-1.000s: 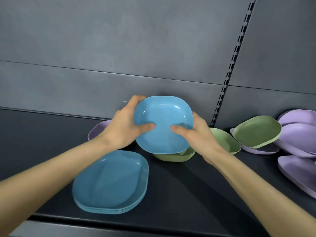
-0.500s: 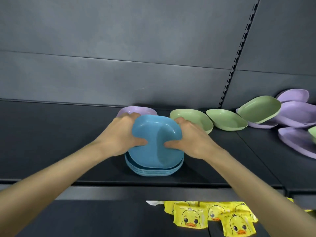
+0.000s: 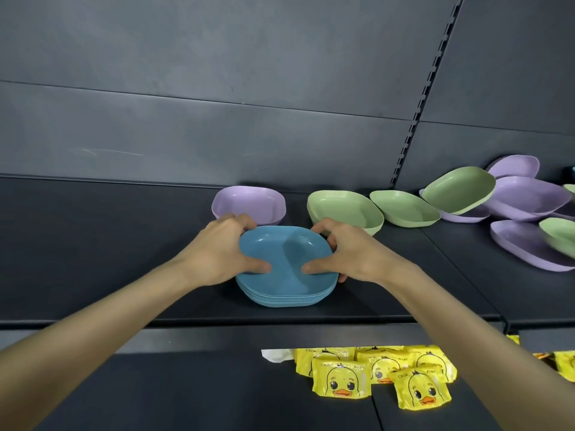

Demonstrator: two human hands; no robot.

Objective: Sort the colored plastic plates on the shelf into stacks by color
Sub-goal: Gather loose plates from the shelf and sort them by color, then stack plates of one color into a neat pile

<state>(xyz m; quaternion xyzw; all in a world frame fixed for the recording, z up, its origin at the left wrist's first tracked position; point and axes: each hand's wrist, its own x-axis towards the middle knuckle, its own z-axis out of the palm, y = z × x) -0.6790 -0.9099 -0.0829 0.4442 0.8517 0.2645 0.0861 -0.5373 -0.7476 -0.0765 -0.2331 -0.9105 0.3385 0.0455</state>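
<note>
A stack of several blue plates (image 3: 287,293) sits near the front of the dark shelf (image 3: 93,259). Its top blue plate (image 3: 286,253) lies level on the stack. My left hand (image 3: 225,251) grips that plate's left rim, thumb inside the dish. My right hand (image 3: 348,255) grips the right rim the same way. Behind the stack stands a purple plate (image 3: 249,203), and to the right green plates (image 3: 345,211) (image 3: 404,208) lie on the shelf.
At the far right, a tilted green plate (image 3: 459,189) leans on several scattered purple plates (image 3: 529,197) (image 3: 525,247), with another green plate (image 3: 560,237) on top. Yellow duck-printed packets (image 3: 373,373) lie on the lower shelf. A slotted upright (image 3: 417,119) runs up the back wall.
Both hands carried the blue plate down from mid-air and set it flat on the blue stack. The camera view tilted down, bringing the lower shelf and packets into sight.
</note>
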